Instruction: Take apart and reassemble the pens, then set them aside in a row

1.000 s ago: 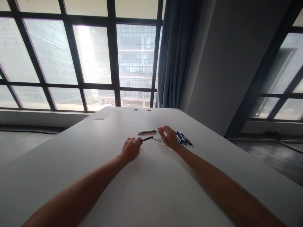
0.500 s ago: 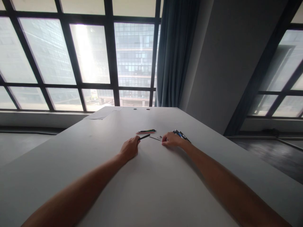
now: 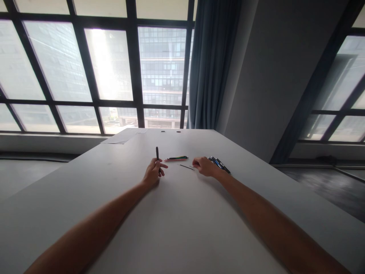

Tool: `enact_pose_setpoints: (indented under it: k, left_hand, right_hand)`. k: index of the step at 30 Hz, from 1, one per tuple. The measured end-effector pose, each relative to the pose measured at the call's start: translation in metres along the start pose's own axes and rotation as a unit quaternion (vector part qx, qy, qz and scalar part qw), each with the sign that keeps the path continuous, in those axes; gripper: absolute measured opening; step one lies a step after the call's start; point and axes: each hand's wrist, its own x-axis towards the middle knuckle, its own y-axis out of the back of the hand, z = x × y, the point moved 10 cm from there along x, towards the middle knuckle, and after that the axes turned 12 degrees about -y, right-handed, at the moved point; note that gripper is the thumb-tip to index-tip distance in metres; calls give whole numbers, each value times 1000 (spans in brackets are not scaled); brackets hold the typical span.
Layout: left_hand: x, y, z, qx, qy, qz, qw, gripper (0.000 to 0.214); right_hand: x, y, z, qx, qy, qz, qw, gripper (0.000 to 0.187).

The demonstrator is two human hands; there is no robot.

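My left hand [image 3: 152,171] grips a black pen barrel [image 3: 157,153] that stands almost upright, some fingers stretched out to the right. My right hand [image 3: 203,166] rests low over the tabletop with its fingers curled and pinched together; whatever they hold, if anything, is too small to make out. A thin dark rod like a pen refill [image 3: 186,166] lies between the hands, its right end close to my right fingertips. Behind it lies a small bunch of slim green, black and pink pens [image 3: 176,158]. Several dark and blue pens [image 3: 219,163] lie in a row beside my right wrist.
The white table [image 3: 176,228] stretches away to the window. Sheets of paper [image 3: 115,139] lie at its far left corner, and two dark round spots [image 3: 163,131] mark its far end. A blue curtain [image 3: 207,76] and a grey pillar [image 3: 265,76] stand beyond on the right.
My left hand has moved slightly left and turned the pen barrel from nearly level to upright, some fingers loosening. My right hand has shifted slightly up and left, fingers still curled.
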Motion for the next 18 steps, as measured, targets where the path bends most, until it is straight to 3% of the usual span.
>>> enact_pose_setpoints:
  k: [5, 12, 18]
  left_hand:
    - [0, -2, -8, -56, 29, -7, 998, 25]
    - [0, -3, -10, -73, 33, -12, 997, 27]
    - [0, -3, -9, -59, 22, -17, 998, 26]
  right_hand:
    - [1, 3, -4, 29, 14, 6, 999, 26]
    - [0, 7, -3, 3, -19, 10, 1000, 18]
    - [-1, 9, -8, 18, 5, 19, 1000, 12]
